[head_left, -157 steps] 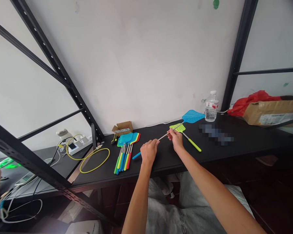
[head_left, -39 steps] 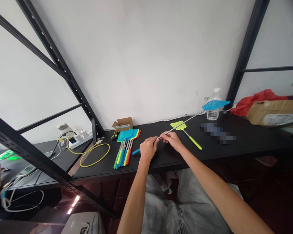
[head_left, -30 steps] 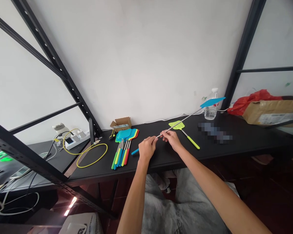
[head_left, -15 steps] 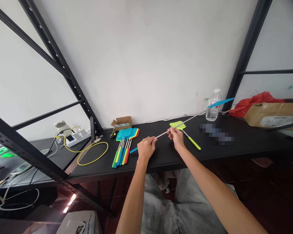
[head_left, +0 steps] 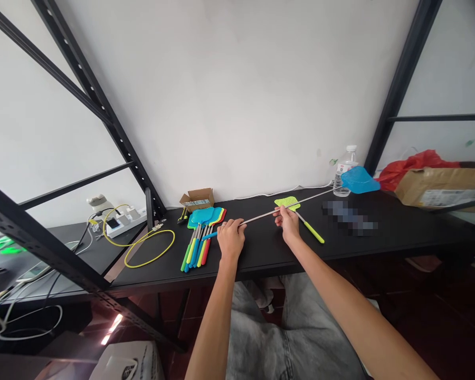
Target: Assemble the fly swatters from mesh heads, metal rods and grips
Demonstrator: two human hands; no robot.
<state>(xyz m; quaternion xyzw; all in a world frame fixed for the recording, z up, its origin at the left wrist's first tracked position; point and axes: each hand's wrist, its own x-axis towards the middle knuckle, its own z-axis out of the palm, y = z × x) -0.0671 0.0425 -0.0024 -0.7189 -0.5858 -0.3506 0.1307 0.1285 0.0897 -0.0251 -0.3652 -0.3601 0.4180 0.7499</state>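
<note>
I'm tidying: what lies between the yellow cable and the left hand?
In the head view, the bunch of fly swatters, then the blue handle poking from the left hand.

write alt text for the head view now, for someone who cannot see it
A person's left hand and right hand hold a long blue fly swatter over a black table. A yellow-green swatter lies by the right hand, a bunch of multicoloured swatters to the left.

Blue handle [head_left: 210, 236]: partly hidden under the left hand [head_left: 231, 239], centre of the frame
Water bottle [head_left: 350, 157]: lower right side behind the blue swatter head [head_left: 359, 180]; label print [head_left: 342, 169] too small to read
Pixelated patch [head_left: 349, 217]: right of centre, content blurred out
Cardboard box [head_left: 439, 184]: 1 end cut off by the right edge
</note>
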